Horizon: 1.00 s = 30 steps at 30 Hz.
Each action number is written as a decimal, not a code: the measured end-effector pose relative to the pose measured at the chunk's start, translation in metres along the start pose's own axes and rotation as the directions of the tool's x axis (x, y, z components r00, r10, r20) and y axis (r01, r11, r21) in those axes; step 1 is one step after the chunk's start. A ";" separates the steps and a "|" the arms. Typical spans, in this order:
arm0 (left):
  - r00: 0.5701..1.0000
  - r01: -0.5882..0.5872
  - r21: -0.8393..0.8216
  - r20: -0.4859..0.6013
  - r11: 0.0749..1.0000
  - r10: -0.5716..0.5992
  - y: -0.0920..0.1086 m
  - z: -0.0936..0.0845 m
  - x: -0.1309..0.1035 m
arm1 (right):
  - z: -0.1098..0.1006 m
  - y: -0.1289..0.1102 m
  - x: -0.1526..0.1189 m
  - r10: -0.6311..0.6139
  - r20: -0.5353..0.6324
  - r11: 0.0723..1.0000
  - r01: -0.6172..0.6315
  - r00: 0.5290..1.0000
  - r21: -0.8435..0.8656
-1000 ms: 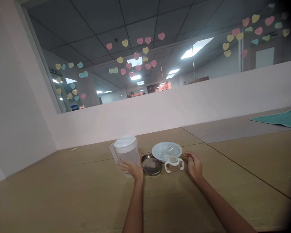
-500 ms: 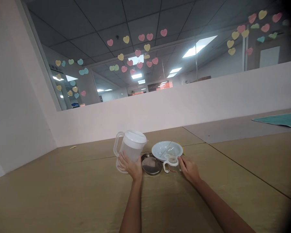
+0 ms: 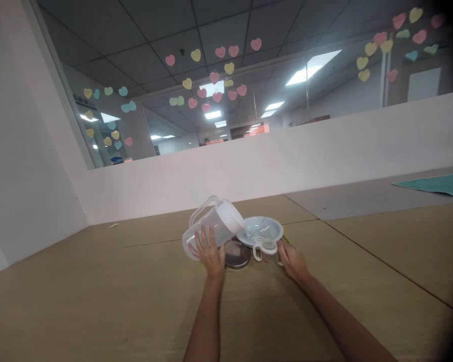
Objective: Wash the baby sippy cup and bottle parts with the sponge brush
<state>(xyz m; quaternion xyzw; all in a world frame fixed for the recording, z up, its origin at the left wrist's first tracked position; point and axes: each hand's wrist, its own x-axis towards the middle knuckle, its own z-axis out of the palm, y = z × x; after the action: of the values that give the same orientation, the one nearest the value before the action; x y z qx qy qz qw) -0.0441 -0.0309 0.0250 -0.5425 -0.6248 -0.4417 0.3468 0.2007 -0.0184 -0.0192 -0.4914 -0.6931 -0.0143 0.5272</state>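
Observation:
My left hand (image 3: 212, 259) is wrapped round the body of a translucent plastic pitcher (image 3: 221, 226) with a white lid. The pitcher leans steeply to the right, its lid end over the near left side of a pale divided plate (image 3: 275, 229). My right hand (image 3: 295, 261) grips the right side of a small clear cup (image 3: 269, 246) with a white rim and a curved white handle on its left. A round metal dish (image 3: 237, 255) lies between the hands, partly covered by the pitcher and my left thumb. Whether liquid flows from the pitcher, I cannot tell.
A teal cloth (image 3: 443, 184) lies on the grey part of the table at the far right. A small pale scrap (image 3: 114, 225) is at the back left. Behind the table (image 3: 128, 296) stands a low white wall (image 3: 324, 151) below a window with heart-shaped notes.
My left hand has tipped the pitcher over to the right, so its lid now leans towards the plate and cup. My right hand stays on the cup, almost unmoved.

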 end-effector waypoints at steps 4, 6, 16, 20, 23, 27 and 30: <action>1.000 -0.025 0.032 0.012 0.999 0.024 0.000 0.000 0.000 | -0.001 -0.001 0.002 0.002 -0.004 0.999 -0.002 1.000 -0.054; 0.999 -0.038 0.042 0.016 0.998 0.037 0.000 0.000 0.000 | 0.000 -0.001 0.002 -0.010 -0.020 0.997 0.009 1.000 -0.074; 1.000 -0.022 0.001 -0.020 1.000 0.022 0.000 0.003 0.000 | 0.001 -0.001 0.002 -0.003 0.016 0.998 0.004 1.000 -0.059; 0.998 0.019 -0.072 -0.066 0.997 -0.024 0.001 0.004 0.001 | 0.000 -0.001 0.001 -0.013 0.012 0.999 0.014 1.000 -0.044; 0.993 0.038 -0.138 -0.109 0.990 -0.053 0.002 0.003 0.004 | 0.000 -0.001 0.000 -0.015 0.020 0.999 0.016 1.000 -0.035; 0.989 -0.010 -0.208 -0.147 0.978 -0.021 -0.001 0.004 0.006 | 0.000 -0.001 0.000 -0.005 0.027 1.000 0.006 1.000 -0.027; 0.982 -0.131 -0.213 -0.159 0.968 0.098 -0.004 0.008 0.005 | 0.000 0.000 0.000 -0.009 0.036 1.000 0.010 0.999 -0.018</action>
<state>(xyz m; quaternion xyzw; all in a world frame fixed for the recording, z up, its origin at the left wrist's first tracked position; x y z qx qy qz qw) -0.0490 -0.0213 0.0258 -0.5791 -0.5116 -0.5270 0.3538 0.2007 -0.0186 -0.0188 -0.4931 -0.7046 -0.0145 0.5101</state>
